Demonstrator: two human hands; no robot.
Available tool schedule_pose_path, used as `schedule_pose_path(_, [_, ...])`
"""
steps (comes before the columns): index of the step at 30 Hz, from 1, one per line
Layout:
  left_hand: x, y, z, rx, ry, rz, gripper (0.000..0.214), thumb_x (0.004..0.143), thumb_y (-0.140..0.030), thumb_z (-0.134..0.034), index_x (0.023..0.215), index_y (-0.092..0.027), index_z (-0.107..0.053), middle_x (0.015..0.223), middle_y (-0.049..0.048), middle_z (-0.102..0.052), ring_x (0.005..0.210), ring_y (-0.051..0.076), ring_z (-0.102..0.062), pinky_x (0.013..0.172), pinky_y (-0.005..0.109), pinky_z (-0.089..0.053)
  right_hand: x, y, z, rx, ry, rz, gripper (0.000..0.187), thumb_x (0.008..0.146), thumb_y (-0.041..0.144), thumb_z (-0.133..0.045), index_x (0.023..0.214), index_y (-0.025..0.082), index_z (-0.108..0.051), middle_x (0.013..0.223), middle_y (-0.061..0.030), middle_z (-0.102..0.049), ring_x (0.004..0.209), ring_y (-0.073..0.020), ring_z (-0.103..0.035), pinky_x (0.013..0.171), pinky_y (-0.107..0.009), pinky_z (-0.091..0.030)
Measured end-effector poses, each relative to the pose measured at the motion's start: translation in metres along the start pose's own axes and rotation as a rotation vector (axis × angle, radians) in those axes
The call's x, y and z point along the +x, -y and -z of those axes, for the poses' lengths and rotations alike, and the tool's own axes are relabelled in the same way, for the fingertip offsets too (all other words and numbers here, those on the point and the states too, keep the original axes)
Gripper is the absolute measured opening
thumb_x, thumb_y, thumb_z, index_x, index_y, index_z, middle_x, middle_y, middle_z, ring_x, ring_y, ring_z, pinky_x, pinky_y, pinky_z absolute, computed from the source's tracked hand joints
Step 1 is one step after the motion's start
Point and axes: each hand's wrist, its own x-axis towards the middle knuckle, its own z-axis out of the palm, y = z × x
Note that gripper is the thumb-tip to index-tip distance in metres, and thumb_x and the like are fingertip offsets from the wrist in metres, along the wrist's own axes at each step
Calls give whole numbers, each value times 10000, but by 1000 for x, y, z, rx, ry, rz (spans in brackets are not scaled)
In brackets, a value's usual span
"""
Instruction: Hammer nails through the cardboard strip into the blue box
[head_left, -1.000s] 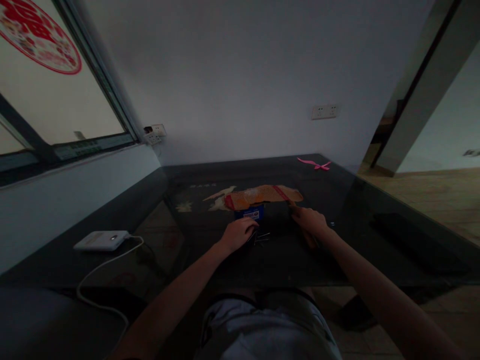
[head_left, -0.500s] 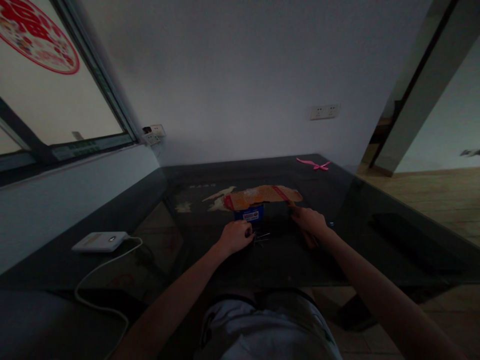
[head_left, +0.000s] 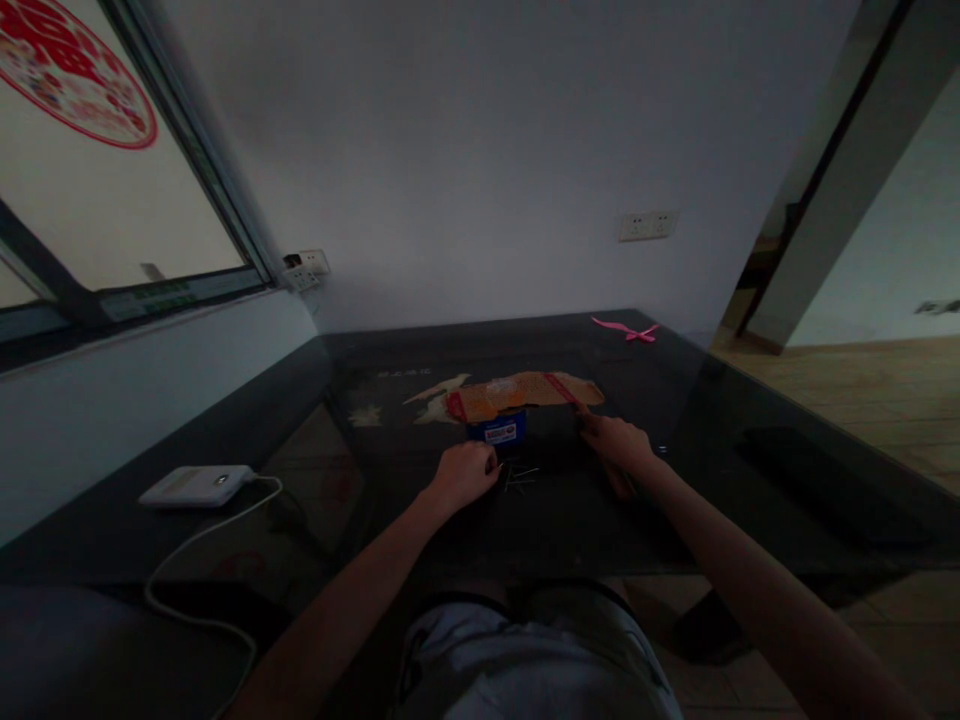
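from where i stand, taking the wall as twelve o'clock, the person's left hand (head_left: 465,473) is at eleven, low at the dark surface (head_left: 540,535), its fingers curled in; i can't make out whether anything is pinched in them. just beside it, at three from its knuckles, a few thin metal nails (head_left: 523,473) lie loosely scattered. the right hand (head_left: 619,441), at one, is wrapped around a brown, wooden-looking tool (head_left: 618,481) that slants from eleven down to five, its full shape lost in the gloom. at twelve, just beyond the nails, sits a blue box (head_left: 501,428) with a white label. a torn, orange-brown piece of cardboard (head_left: 517,393) stretches behind the box's top edge or over it, i can't tell which. well apart, a white device (head_left: 196,485) lies at ten, a pink ribbon (head_left: 639,335) far off at one, and a flat, dark object (head_left: 821,480) at two.
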Motion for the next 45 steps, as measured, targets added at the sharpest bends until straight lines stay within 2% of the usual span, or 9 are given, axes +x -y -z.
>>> schedule_pose_path(9, [0,1,0,122,-14,-47,163,798,-236,-476,802,-172,-626,861,93,-651,796,202,-611,690,289,-454,0,-1,0,11,1,2,457,870,434,-402,1303,311,-480,1082,-121,-657,956,-287,-632,742,-379,-472])
schedule_pose_path(14, [3,10,-5,-3,-25,-45,134,781,-237,-513,857,-195,-615,847,47,-660,766,179,-613,648,262,-444,-1,-4,1,6,13,20,521,844,492,-435,1339,331,-425,1092,-121,-650,942,-298,-635,728,-390,-473])
schedule_pose_path(21, [4,13,-4,-213,-22,-170,193,770,-210,-542,925,-197,-657,830,16,-669,741,139,-604,659,228,-435,-1,-4,2,-5,19,37,523,840,425,-447,1354,339,-400,1084,-109,-656,951,-299,-634,724,-382,-476])
schedule_pose_path(24, [4,12,0,-283,-85,-184,215,782,-205,-532,941,-180,-674,867,37,-671,757,142,-600,696,237,-443,-2,-3,3,-4,17,24,509,842,389,-440,1348,333,-411,1063,-111,-664,929,-295,-644,710,-377,-480])
schedule_pose_path(29, [-2,5,13,-605,-179,-249,242,802,-240,-543,990,-176,-682,860,41,-673,738,130,-600,688,228,-461,-5,-3,6,-17,8,-6,451,842,365,-433,1273,256,-508,1027,-139,-672,908,-301,-649,707,-381,-481])
schedule_pose_path(33, [-11,-1,31,-891,-258,-273,254,788,-298,-587,976,-160,-687,804,53,-685,682,132,-621,659,237,-494,-6,-8,10,-23,-6,-25,496,831,307,-442,1325,266,-435,1043,-143,-668,918,-312,-645,692,-390,-481])
schedule_pose_path(36, [-8,0,50,-1058,-384,-222,257,761,-322,-619,935,-144,-684,746,51,-691,625,132,-632,629,248,-524,-6,-11,12,-19,-15,-35,478,829,302,-433,1304,254,-459,1073,-144,-658,928,-323,-639,695,-402,-480])
schedule_pose_path(41, [33,21,74,-1083,-647,-125,269,741,-309,-630,940,-129,-655,790,61,-695,684,145,-664,635,242,-548,-6,-14,12,-17,-21,-45,457,839,290,-420,1290,244,-475,1089,-148,-652,932,-319,-636,698,-403,-476])
schedule_pose_path(45, [72,42,64,-1056,-772,-63,277,724,-264,-637,961,-120,-628,846,67,-677,686,145,-675,658,242,-548,-6,-13,11,-11,-23,-46,443,844,302,-417,1279,252,-482,1077,-141,-656,928,-312,-639,691,-398,-477])
